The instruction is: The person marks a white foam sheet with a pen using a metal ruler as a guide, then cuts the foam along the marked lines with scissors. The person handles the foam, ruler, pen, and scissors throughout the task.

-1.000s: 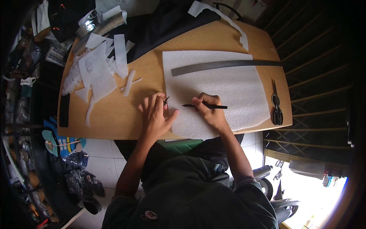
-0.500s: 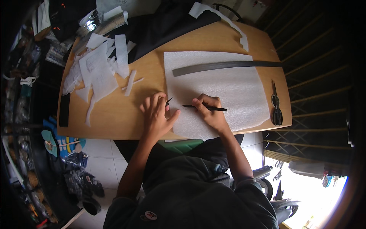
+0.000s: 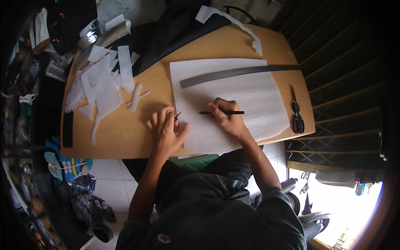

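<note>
On a wooden table (image 3: 133, 141), a person's right hand (image 3: 229, 121) pinches a black pen (image 3: 236, 112), its tip over the lower left part of a white textured sheet (image 3: 250, 104); whether it touches is unclear. The left hand (image 3: 166, 135), thumb spread, grips a slim dark item (image 3: 179, 114) between its fingers at the sheet's left edge. A grey strip (image 3: 237, 74) crosses the sheet's upper part, and scissors (image 3: 297, 118) lie just right of it.

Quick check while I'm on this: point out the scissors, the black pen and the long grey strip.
scissors (image 3: 297, 118): head view, on the handles.
black pen (image 3: 240, 112): head view, on the barrel's rear end.
long grey strip (image 3: 239, 73): head view, mid-length on its flat face.
</note>
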Demonstrator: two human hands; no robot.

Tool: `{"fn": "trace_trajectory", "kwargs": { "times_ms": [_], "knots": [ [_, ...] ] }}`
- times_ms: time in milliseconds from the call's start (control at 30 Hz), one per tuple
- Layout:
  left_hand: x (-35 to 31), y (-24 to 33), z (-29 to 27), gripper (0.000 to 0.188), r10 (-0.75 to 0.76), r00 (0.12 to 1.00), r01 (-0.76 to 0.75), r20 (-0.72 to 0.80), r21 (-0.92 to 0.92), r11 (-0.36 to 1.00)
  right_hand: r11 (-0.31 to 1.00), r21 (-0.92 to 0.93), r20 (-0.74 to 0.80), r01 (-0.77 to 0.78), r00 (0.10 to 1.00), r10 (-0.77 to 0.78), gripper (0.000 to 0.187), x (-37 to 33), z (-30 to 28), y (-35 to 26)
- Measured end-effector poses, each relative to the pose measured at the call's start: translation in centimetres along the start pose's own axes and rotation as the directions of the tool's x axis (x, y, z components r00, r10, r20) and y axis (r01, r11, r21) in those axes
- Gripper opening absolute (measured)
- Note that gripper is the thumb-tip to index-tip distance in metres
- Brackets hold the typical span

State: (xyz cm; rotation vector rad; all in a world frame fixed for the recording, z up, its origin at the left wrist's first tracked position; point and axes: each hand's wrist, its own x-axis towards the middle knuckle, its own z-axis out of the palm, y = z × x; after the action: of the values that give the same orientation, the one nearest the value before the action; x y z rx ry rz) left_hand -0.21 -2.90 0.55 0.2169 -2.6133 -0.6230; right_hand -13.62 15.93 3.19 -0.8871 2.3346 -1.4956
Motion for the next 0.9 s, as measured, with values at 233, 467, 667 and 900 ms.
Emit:
{"fn": "trace_trajectory", "kwargs": {
  "times_ms": [233,467,667,900],
  "knots": [
    [0.1,-0.1,0.1,0.036,0.014,1.000,-0.014,-0.011,0.016,1.000,0.998,0.008,0.019,-0.056,0.998,0.056,0.038,1.8,-3.3,0.9],
    [0.4,0.3,-0.2,0.036,-0.021,0.999,0.020,0.040,0.015,1.000,0.995,0.056,0.010,-0.085,0.996,0.085,0.032,3.3,-6.6,2.0],
    [0.5,0.5,-0.7,0.035,-0.070,0.992,0.068,0.102,0.018,0.998,0.979,0.022,-0.010,-0.202,0.979,0.203,0.033,4.8,-10.5,3.0],
    [0.7,0.9,-0.9,0.035,-0.100,0.983,0.098,0.154,0.022,0.995,0.987,0.016,-0.183,-0.159,0.970,0.160,0.033,7.0,-18.6,8.5]
  ]
}}
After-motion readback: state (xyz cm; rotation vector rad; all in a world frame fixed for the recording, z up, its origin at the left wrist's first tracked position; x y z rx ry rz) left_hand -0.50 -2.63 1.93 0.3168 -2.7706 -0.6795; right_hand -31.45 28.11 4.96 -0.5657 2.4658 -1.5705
